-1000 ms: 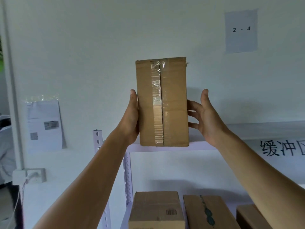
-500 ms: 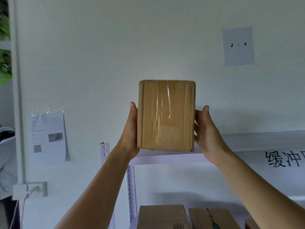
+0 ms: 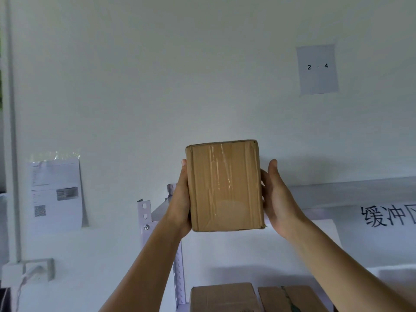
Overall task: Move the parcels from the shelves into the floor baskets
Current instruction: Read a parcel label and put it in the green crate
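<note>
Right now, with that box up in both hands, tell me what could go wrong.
The cardboard box is held only by its sides between the left hand and right hand, and glossy tape covers its face: it might slip. Lowered down, it could knock the shelf post or the parcels below.

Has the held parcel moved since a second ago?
Yes, the parcel sits lower against the 2-4 wall sign and shows another face.

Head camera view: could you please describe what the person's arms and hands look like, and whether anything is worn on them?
Both the left hand and the right hand are bare, with no gloves and no visible rings. The left forearm and right forearm are bare too, with no sleeve, watch or band showing down to the picture's edge.
</note>
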Action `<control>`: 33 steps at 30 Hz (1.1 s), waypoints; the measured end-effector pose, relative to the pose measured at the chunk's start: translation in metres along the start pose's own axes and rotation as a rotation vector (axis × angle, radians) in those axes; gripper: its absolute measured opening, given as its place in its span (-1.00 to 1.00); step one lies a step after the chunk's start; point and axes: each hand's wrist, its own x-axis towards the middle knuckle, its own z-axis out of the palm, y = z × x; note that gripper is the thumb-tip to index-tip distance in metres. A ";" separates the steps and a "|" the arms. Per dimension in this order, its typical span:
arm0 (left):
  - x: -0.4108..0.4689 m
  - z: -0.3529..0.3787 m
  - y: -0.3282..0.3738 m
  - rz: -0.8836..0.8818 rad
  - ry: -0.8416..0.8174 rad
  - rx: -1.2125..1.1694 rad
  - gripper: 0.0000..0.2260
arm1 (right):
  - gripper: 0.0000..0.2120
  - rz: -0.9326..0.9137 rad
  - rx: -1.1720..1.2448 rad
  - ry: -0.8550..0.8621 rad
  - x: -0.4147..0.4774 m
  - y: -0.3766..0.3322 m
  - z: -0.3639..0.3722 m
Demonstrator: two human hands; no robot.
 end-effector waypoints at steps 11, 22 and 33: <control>-0.060 -0.003 0.002 0.171 -0.082 -0.026 -0.30 | -0.38 -0.239 0.140 -0.009 -0.064 -0.005 0.022; -0.201 0.027 0.000 0.103 -0.008 0.038 -0.35 | -0.36 -0.156 0.256 -0.101 -0.181 0.006 0.037; -0.349 -0.009 0.021 -0.007 0.243 0.072 -0.21 | -0.23 0.110 0.318 -0.260 -0.290 0.021 0.096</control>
